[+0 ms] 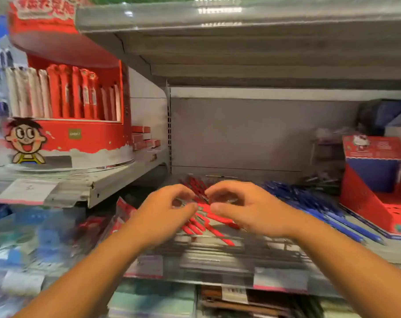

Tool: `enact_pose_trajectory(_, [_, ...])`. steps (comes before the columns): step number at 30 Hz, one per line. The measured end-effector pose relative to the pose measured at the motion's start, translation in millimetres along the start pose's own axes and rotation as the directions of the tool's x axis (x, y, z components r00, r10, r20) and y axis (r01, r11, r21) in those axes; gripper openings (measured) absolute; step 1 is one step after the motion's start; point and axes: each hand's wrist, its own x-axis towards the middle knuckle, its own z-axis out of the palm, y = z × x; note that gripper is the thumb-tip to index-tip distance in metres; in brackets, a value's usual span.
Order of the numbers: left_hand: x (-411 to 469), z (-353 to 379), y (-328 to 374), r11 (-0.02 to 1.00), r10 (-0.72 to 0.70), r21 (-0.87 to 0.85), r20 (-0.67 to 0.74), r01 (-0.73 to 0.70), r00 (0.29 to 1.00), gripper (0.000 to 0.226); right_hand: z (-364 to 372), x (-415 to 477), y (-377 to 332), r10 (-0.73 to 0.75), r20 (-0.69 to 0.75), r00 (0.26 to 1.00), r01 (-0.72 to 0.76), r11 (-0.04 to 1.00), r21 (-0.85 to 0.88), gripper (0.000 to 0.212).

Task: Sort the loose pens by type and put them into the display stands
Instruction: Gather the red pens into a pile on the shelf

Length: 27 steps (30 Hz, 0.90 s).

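- Left hand (165,212) – reaches in from the lower left with a bare forearm, knuckles up, just above the red pens (208,226). Its fingers are curled, with the thumb tip close to the forefinger.
- Right hand (243,207) – comes in from the lower right and mirrors the left, with curled fingers and the thumb pointing inward. The two thumbs nearly meet over the pile.
- Grip: the frame is smeared by motion, so I cannot tell whether either hand actually holds a pen or only cups over them.
- Red pens: one loose heap on the wire shelf (218,251), fanned out beneath and between the hands. There are several, but the blur prevents an exact count.
- Blue pens (321,207): one heap just to the right of the red ones, lying slantwise. These are also too many and too blurred to count.
- A darker tangle of pens (321,180) lies behind the blue heap, and its type is unclear.
- Stands: two. A round red stand (84,136) sits on the higher shelf (98,184) at the left, with red and white pens upright in it and a cartoon figure (26,140) on its front. A boxy red stand (364,198) sits at the right on the pens' shelf, touching the blue heap's edge.
- Small red boxes (144,138): about three, stacked beside the round stand.
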Motion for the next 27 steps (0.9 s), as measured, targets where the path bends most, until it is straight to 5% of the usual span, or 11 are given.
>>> enact_pose_trajectory(2, [24, 1, -12, 0.986, -0.118, 0.13, 0.091, 0.106, 0.989, 0.014, -6, 31, 18, 0.065, 0.032, 0.997, -0.059, 0.987, -0.147, 0.034])
enact_pose_trajectory(6, [50, 14, -32, 0.904, -0.354, 0.38, 0.411, 0.195, 0.84, 0.068, -10, 73, 58, 0.256, 0.289, 0.923, -0.087, 0.867, -0.492, 0.068])
enact_pose_trajectory(10, [58, 35, -47, 0.796, -0.514, 0.58, 0.499, 0.172, 0.697, 0.115, -19, 85, 84, 0.347, 0.53, 0.774, -0.044, 0.864, -0.502, 0.097])
enact_pose_trajectory(15, [66, 43, -57, 0.759, -0.54, 0.645, 0.55, 0.087, 0.637, 0.107, -22, 78, 101, 0.28, 0.682, 0.675, 0.115, 0.874, -0.473, 0.112])
enact_pose_trajectory(22, [92, 40, -65, 0.758, -0.545, 0.651, 0.605, 0.034, 0.58, 0.097, -19, 72, 109, 0.301, 0.649, 0.699, 0.179, 0.805, -0.566, 0.106])
enact_pose_trajectory(27, [98, 43, -66, 0.764, -0.525, 0.645, 0.599, 0.024, 0.605, 0.093, -6, 77, 110, 0.291, 0.576, 0.763, 0.166, 0.775, -0.611, 0.103])
